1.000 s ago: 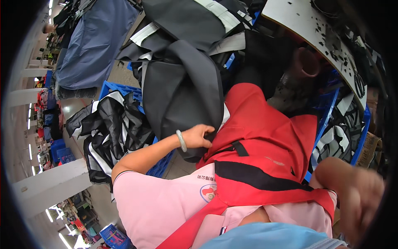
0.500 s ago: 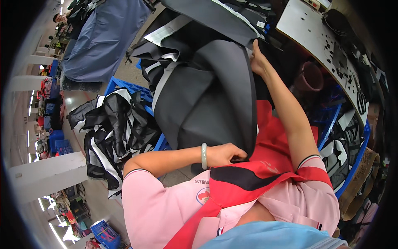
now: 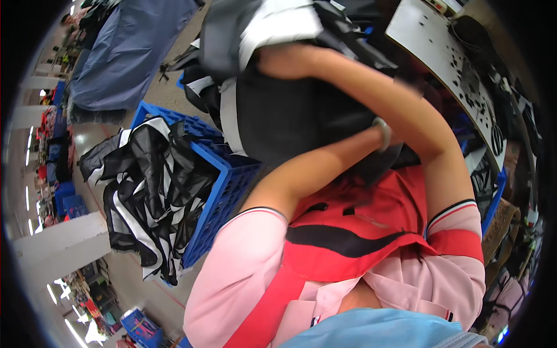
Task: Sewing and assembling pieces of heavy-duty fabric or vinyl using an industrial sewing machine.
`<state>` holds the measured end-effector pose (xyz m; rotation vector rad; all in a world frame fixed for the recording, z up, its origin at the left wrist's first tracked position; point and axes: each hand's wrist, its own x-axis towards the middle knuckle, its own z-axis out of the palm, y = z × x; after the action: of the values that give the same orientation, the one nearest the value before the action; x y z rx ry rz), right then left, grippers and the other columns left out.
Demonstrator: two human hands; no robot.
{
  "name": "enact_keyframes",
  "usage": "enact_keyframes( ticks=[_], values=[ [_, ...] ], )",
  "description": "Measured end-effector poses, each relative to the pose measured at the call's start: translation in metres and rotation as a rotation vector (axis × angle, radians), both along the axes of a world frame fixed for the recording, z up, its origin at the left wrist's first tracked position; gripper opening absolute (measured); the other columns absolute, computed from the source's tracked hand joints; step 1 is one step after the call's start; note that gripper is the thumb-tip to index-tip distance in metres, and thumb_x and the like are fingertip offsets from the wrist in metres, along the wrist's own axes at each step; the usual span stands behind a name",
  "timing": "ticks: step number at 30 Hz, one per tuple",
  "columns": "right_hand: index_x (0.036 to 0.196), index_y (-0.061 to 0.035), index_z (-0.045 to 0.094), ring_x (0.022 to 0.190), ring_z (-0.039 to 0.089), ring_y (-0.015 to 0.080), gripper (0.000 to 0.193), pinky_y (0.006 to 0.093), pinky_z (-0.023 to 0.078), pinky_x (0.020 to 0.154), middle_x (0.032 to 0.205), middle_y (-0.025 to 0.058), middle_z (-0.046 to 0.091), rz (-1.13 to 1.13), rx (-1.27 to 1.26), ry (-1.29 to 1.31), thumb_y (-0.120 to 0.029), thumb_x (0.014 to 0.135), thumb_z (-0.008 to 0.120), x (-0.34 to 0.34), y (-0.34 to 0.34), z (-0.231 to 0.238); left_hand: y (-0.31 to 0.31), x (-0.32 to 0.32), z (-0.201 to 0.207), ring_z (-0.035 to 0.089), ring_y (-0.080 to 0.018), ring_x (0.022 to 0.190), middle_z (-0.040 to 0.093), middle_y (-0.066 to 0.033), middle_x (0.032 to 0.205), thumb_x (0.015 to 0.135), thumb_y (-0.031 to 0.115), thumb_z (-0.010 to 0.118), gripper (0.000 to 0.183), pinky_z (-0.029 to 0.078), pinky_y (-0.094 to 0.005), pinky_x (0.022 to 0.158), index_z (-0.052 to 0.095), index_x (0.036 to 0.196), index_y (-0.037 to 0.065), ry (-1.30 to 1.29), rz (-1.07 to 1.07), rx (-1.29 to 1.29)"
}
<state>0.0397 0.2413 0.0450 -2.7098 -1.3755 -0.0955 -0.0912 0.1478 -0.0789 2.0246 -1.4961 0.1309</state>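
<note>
A large black fabric panel (image 3: 278,119) with a pale grey edge strip spreads in front of me. My forearms cross over it, the right one above the left. My right hand (image 3: 284,61) is at the upper left, closed on a black fabric panel (image 3: 223,40) with a broad white band (image 3: 281,23); both are smeared by motion, and the fingertips are hidden. My left hand (image 3: 397,137) reaches to the right, just past a pale bracelet (image 3: 383,134). Most of it is hidden behind my right forearm, so its fingers do not show.
On the left, a blue plastic crate (image 3: 223,185) overflows with black and white fabric pieces (image 3: 156,185). Blue-grey cloth (image 3: 130,55) covers a stack farther back. A white table (image 3: 429,43) with small dark scraps borders the right, above another blue crate (image 3: 494,197).
My right hand has swung from the far right edge to the upper left, carrying fabric. My left hand has moved rightward and away from me, beneath the right forearm. The near panel edge has shifted away.
</note>
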Motion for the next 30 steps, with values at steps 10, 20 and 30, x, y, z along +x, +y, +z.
enact_keyframes(
  ticks=[10,20,30],
  values=[
    [0.123,0.0031,0.054,0.120,0.051,0.0355,0.045,0.0451,0.037,0.103,0.127,0.0244,0.053,-0.136,0.226,0.008,-0.022,0.086,0.046,-0.145,-0.045,-0.095,0.102,-0.088,0.018,0.062,-0.0319,0.092,0.063,-0.0186,0.099,0.086,0.010,0.057,0.023,0.049,-0.0388,0.080,0.063,0.107,0.002,0.635,-0.431,0.474],
    [0.122,0.0037,0.055,0.119,0.050,0.0373,0.048,0.0486,0.035,0.104,0.124,0.0238,0.055,-0.210,0.414,-0.341,-0.020,0.080,0.051,-0.210,-0.043,-0.119,0.043,0.097,0.096,0.061,-0.0300,0.105,0.063,-0.0170,0.111,0.085,0.029,0.065,0.040,0.046,-0.0354,0.090,0.061,0.120,0.010,0.073,-0.053,0.171],
    [0.100,0.0024,0.062,0.083,0.063,0.0399,0.028,0.0466,0.051,0.074,0.086,0.0250,0.064,-0.698,0.291,0.553,-0.009,0.074,0.059,-0.309,-0.207,-0.142,-0.026,0.177,-0.010,0.063,-0.0293,0.105,0.067,-0.0150,0.112,0.072,0.034,0.077,0.054,0.046,-0.0333,0.096,0.066,0.116,0.005,0.134,0.138,0.710]
  ],
)
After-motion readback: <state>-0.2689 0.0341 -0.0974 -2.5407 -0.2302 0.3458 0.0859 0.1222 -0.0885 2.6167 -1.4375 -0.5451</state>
